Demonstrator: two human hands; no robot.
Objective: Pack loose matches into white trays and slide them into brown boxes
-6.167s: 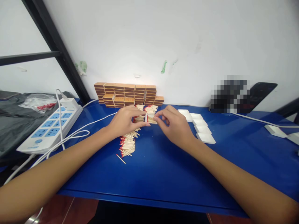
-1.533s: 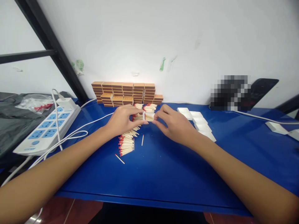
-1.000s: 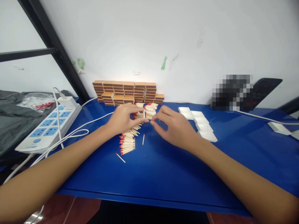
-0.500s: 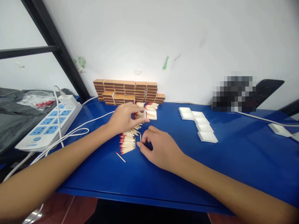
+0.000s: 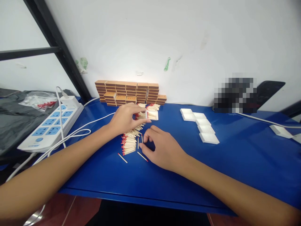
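Observation:
My left hand (image 5: 125, 117) reaches over the loose matches and grips a small white matchbox tray (image 5: 154, 115) between thumb and fingers. Some matches lie in that tray. Below it, my right hand (image 5: 162, 146) is curled at the table, its thumb and forefinger nearly together at the lower end of an upright matchstick (image 5: 142, 137). A pile of red-headed matches (image 5: 129, 144) spreads just left of these fingertips. One single match (image 5: 142, 156) lies under the right thumb, and another stray match (image 5: 122, 158) lies farther left.
Stacked brown matchboxes (image 5: 127, 91) stand against the wall. Several white trays (image 5: 204, 125) lie to the right on the blue table (image 5: 176, 188). A white power strip (image 5: 51, 124) with cables occupies the left side. A black phone-like object (image 5: 270, 94) leans at the back right.
A match now lies on the table below my right thumb, where none showed before. Another match stands apart from the pile's right edge. Both hands have stayed nearly in place.

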